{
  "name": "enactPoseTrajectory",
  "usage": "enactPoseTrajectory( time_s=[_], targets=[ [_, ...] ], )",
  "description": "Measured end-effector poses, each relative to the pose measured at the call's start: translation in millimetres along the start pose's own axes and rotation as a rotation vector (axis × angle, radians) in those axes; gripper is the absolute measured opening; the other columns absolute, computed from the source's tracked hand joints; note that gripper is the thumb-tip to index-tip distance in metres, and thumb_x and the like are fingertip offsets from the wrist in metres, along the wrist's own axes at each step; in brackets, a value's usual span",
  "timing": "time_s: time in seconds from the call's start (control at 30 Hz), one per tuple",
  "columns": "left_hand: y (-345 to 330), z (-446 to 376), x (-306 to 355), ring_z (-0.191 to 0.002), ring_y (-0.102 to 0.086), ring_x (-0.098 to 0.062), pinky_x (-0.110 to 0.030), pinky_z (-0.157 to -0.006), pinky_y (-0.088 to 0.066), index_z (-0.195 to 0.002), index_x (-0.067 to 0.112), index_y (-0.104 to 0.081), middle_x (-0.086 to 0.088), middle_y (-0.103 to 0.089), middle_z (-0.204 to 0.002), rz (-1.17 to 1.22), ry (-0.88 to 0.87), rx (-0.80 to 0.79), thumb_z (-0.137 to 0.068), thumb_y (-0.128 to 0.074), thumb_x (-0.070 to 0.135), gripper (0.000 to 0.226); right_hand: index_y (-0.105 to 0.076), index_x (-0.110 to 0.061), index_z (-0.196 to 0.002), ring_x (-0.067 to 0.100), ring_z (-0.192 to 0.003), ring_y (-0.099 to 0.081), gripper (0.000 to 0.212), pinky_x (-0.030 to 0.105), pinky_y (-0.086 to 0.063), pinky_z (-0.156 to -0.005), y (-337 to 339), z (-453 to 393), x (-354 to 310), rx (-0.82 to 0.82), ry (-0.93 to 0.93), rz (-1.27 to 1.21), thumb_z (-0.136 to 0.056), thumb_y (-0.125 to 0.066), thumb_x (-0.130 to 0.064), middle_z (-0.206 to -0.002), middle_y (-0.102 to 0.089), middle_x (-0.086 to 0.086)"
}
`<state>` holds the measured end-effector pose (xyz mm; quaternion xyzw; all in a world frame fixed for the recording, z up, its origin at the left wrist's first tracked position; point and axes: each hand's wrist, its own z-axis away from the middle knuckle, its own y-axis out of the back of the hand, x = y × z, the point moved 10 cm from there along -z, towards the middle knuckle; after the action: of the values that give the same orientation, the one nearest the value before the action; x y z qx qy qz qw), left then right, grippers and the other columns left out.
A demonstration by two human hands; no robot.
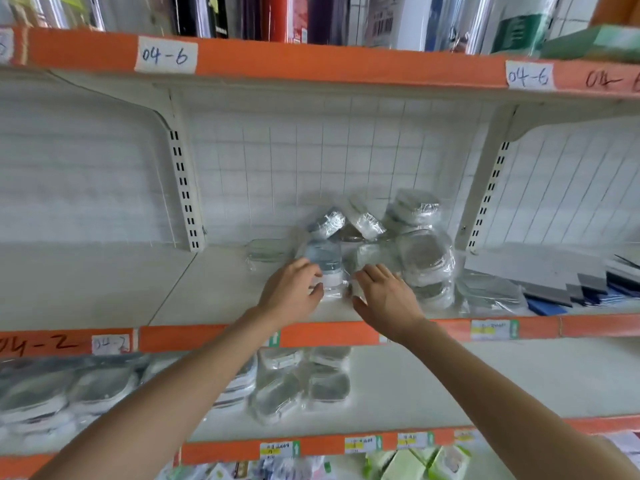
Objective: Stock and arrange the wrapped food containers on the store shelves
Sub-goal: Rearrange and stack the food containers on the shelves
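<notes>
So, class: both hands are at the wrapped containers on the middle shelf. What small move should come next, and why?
Probably slide the front container back and upright beside the stack. The left hand already curls round it and the right hand rests flat alongside, while two containers behind lean tilted in a loose heap, so the group looks untidy.

Two bare forearms show from below the elbow, with no sleeve visible on either. The bare left hand [292, 292] and the bare right hand [388, 299] carry no rings, watch or gloves.
</notes>
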<state>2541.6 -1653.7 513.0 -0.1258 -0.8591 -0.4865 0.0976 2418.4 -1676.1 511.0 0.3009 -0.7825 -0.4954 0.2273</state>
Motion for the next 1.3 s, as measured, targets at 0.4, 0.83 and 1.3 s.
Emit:
enactPoseTrajectory(
  time_s=[0.4, 0.83, 1.3],
  targets=[
    [-41.2, -160.5, -47.2, -0.12, -0.045, -0.029, -0.037, -0.098, -0.039, -0.127, 0.001, -0.047, -0.014, -0.046, -0.13, -0.112, 0.234, -0.113, -0.091, -0.058, 0.04, 0.054, -0.041, -0.01, -0.135, 0.023, -0.125, -0.037, 0.05, 0.03, -0.032, -0.099, -5.5, -124.0, 99.7, 0.007, -0.113, -0.054, -0.094, -0.047, -0.038, -0.134, -0.043, 0.005],
    [-34.7, -184.7, -67.9, -0.084, -0.061, -0.026, -0.027, -0.063, -0.039, -0.096, 0.011, -0.063, -0.007, -0.066, -0.092, 0.044, 0.171, -0.068, -0.071, -0.073, 0.024, 0.03, -0.033, -0.006, -0.133, 0.028, -0.123, -0.044, 0.052, 0.036, -0.041, -0.09, -40.6, -170.6, 121.9, -0.031, -0.289, -0.202, -0.093, -0.052, -0.032, -0.134, -0.048, 0.011],
    [125.5, -11.0, -236.6, -0.084, -0.061, -0.021, -0.018, -0.064, -0.033, -0.12, 0.016, -0.061, -0.004, -0.068, -0.101, -0.141, 0.332, 0.008, -0.072, -0.072, 0.021, 0.049, -0.029, -0.013, -0.138, 0.024, -0.128, -0.039, 0.054, 0.035, -0.042, -0.092, -55.5, -199.5, -126.8, -0.075, 0.119, -0.307, -0.093, -0.051, -0.033, -0.139, -0.042, 0.005]
  ],
)
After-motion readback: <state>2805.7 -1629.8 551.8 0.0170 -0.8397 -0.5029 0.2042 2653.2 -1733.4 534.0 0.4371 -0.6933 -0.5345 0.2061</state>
